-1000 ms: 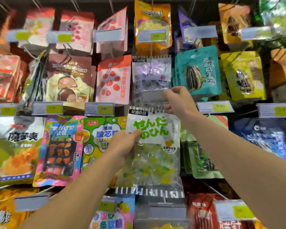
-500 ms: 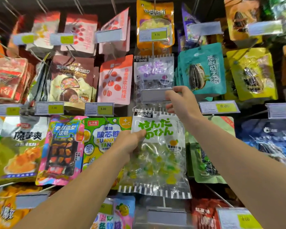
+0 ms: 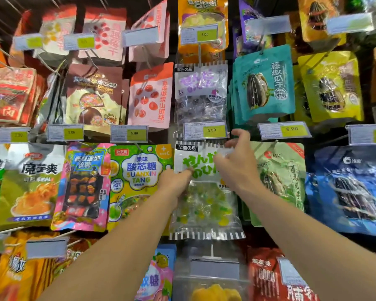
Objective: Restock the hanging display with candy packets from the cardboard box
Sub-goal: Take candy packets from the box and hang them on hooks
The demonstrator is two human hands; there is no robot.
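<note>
A clear candy packet (image 3: 204, 205) with green lettering and green-yellow sweets hangs in the middle column of the hanging display, under a price tag (image 3: 205, 131) reading 5.00. My left hand (image 3: 175, 184) pinches the packet's left edge, thumb on the front. My right hand (image 3: 237, 164) is in front of the packet's top right corner with fingers spread and blurred; it holds nothing. The cardboard box is out of view.
Snack bags fill the pegs all around: a purple candy packet (image 3: 201, 92) directly above, a green-yellow sour candy bag (image 3: 139, 181) to the left, a pale green seed bag (image 3: 280, 181) to the right. More price tags jut out from the pegs.
My right hand has let go of the price tag and dropped to the packet's top right. The tag has swung down and now shows 5.00. The left hand keeps its hold.
</note>
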